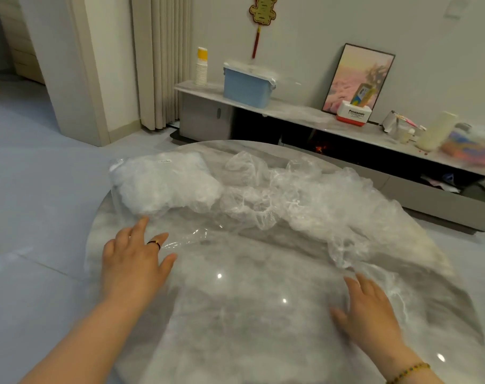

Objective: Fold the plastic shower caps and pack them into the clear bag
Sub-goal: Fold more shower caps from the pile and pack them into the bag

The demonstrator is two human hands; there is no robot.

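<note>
Shower caps lie in a loose crumpled ridge across the far half of the round table, running from mid-table to the right & curling nearward to the right hand. They were prob. dumped there so each can be pulled off one at a time w/o dragging the rest. Clear bag sits far left, touching the left end of the heap, already bulging w/ bunched white plastic. Its flat open end trails nearward, so the mouth faces the person for easy stuffing. Left hand, ring on one finger, is palm down w/ fingers spread, tips at the bag's edge, pinching nothing. It looks placed to steady or open the mouth. Right hand is also flat & spread, fingers straight, tips at the near tail of the heap; can't tell if it actually touches plastic. The glossy patch btwn the hands reads as the folding spot. Neither hand holds a cap, so I'd judge the next fold not yet begun.
</note>
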